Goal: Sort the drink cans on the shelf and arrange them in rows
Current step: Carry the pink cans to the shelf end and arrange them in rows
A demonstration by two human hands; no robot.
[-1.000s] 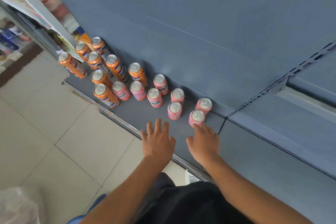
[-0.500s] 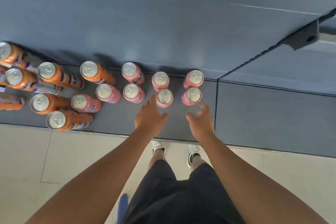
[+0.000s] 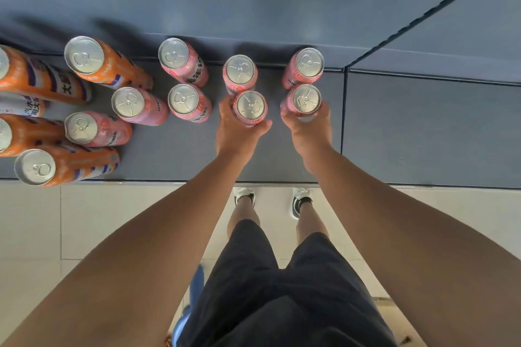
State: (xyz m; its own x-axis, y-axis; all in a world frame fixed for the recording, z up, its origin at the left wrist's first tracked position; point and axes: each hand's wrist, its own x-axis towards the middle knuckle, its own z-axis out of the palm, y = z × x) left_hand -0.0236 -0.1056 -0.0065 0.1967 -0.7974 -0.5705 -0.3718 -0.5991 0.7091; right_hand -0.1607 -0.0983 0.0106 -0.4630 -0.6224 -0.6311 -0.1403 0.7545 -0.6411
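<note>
8 pink cans (image 3: 183, 99); 5 orange cans (image 3: 84, 55), 3 cropped at edge

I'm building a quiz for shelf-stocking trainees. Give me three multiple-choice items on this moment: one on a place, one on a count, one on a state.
1. Where does the pink can in the right hand stand?
A) among the orange cans
B) just in front of the rightmost back can
C) on the floor

2. How many pink cans show?
A) five
B) eight
C) eleven

3. What is the left hand doing?
A) lying flat
B) hanging empty
C) gripping the neighbouring pink can

Answers:
1 B, it stands directly ahead of that can.
2 B, eight pink bodies count out.
3 C, fingers and thumb curl round it.
</note>
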